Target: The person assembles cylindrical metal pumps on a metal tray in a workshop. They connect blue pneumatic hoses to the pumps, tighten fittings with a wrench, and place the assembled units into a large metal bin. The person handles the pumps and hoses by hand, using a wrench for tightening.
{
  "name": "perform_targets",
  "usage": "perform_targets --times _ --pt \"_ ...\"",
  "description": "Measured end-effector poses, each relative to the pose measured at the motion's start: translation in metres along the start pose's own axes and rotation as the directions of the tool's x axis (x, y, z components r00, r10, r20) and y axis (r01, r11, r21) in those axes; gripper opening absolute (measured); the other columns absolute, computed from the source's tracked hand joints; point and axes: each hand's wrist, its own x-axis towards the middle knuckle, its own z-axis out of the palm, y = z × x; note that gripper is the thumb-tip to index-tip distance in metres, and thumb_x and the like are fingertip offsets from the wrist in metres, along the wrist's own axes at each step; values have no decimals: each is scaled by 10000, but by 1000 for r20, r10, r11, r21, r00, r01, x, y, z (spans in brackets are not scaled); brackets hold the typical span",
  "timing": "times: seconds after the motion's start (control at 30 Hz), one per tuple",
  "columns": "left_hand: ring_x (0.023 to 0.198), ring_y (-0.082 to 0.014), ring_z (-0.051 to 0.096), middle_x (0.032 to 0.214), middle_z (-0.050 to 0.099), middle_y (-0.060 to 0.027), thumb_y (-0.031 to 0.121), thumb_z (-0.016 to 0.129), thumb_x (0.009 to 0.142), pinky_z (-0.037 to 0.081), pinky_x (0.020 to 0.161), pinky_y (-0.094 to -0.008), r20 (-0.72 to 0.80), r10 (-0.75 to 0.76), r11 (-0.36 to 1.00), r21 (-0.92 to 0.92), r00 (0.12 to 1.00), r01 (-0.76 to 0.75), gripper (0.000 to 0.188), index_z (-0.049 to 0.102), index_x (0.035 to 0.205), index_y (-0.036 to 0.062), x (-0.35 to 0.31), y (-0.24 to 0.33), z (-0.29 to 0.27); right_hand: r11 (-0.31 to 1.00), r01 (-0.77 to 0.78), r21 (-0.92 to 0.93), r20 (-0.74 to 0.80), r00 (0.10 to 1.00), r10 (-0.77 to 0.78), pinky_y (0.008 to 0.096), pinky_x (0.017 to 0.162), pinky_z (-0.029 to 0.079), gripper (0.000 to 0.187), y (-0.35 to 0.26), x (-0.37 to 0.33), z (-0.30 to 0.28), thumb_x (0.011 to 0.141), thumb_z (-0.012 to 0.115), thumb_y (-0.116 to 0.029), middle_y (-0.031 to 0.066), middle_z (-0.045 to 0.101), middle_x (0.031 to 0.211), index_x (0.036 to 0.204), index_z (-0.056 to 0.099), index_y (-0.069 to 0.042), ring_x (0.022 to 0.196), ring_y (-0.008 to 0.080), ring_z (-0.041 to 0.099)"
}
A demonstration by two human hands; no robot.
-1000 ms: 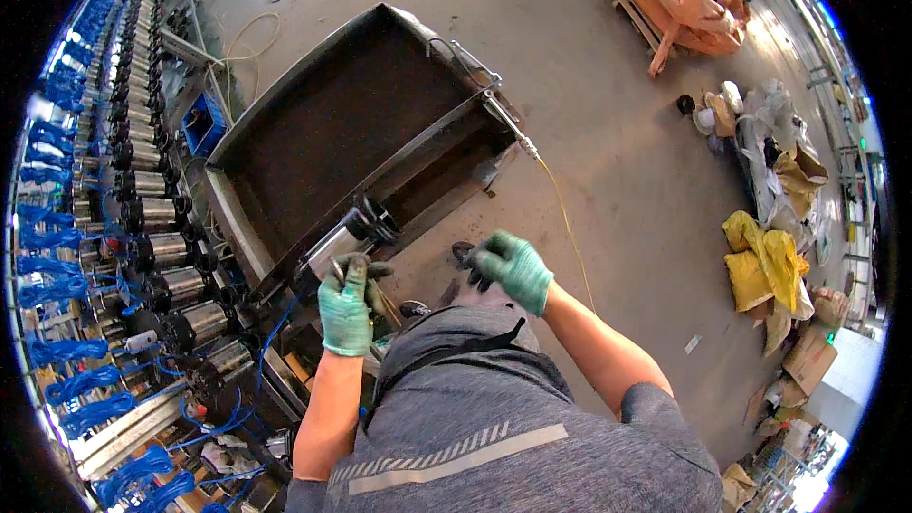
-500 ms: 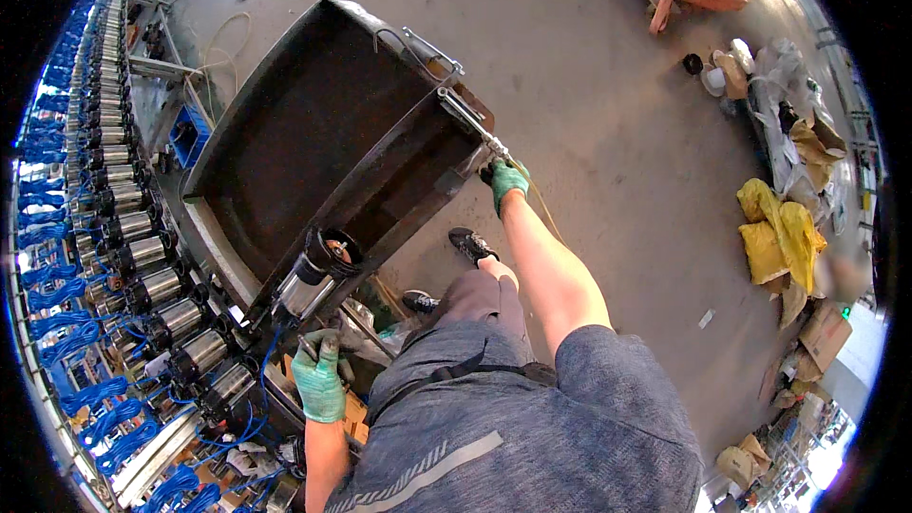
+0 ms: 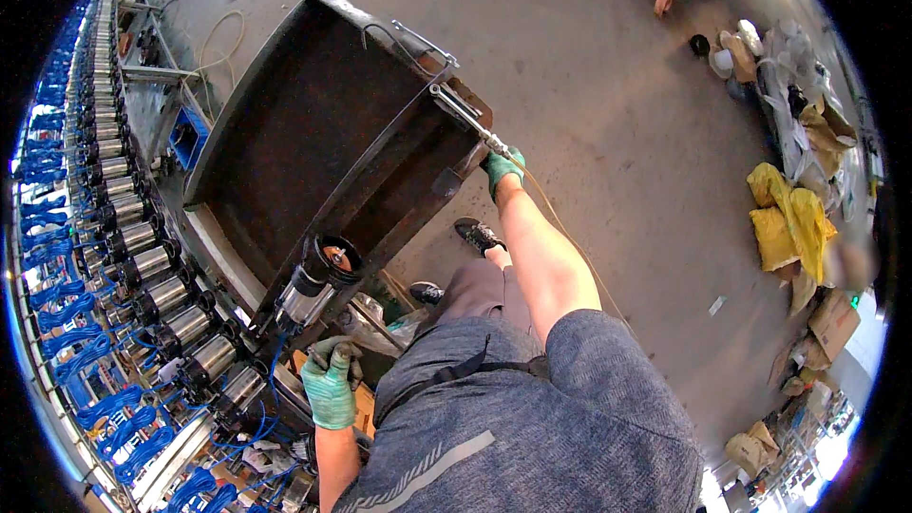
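Note:
My left hand, in a green glove with grey-stained fingers, is raised just below a silver cylindrical motor. Its fingers are curled together; whatever may be between them is hidden. The motor leans in the near corner of a dark metal trough, its black-rimmed open end showing copper colour inside. My right hand, gloved in green too, is at the trough's right corner, by the fitting end of a metal air gun. Its fingers are out of sight, so its grip does not show. A yellow hose runs from the gun past my forearm.
A long row of silver motors with coiled blue cables curves along the left. Beyond it sits a blue crate. Yellow sacks, plastic wrapping and cardboard lie on the floor at right. My shoes stand beside the trough.
My left hand has turned, and its fingers are curled in more. My right hand stays at the trough corner. The whole view has shifted slightly.

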Motion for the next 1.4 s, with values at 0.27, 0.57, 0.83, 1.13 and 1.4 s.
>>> perform_targets --times 0.27,0.57,0.83,1.13,1.4 --pt "561 -73 540 827 681 -62 352 759 912 378 447 -207 5 -61 998 8 998 61 385 649 1063 14 2 -4 -1 980 63 -189 82 995 -48 400 592 547 361 3 -2 1 946 633 -361 120 688 752 923 676 -4 663 236 678" --pt "570 -77 549 812 667 -54 350 741 930 387 456 -200 -1 -90 995 43 996 90 387 642 1086 10 2 -11 -10 995 30 -99 -5 1000 -31 387 566 525 298 -14 -6 1 912 699 -313 148 696 807 947 626 -26 667 203 659" --pt "562 -78 546 788 655 -48 374 741 926 391 458 -205 -13 -109 993 35 994 110 408 650 1079 6 1 -14 -10 840 283 -463 -12 946 -325 412 718 548 246 -13 -12 2 972 608 -297 176 718 936 1095 653 -88 824 244 693" --pt "548 -81 533 775 650 -57 353 725 941 389 455 -209 -13 -132 990 47 991 133 383 650 1083 5 0 -20 -11 718 255 -648 -9 940 -342 497 812 533 312 0 1 3 982 552 -345 249 706 1033 1074 635 -58 1006 455 671" --pt "544 -88 529 792 646 -50 343 722 945 392 449 -215 0 -142 988 57 990 142 370 644 1084 9 -2 -27 -12 946 67 -317 39 998 -58 374 561 552 218 -33 -12 -6 937 635 -182 158 708 889 1090 568 -42 700 236 700"
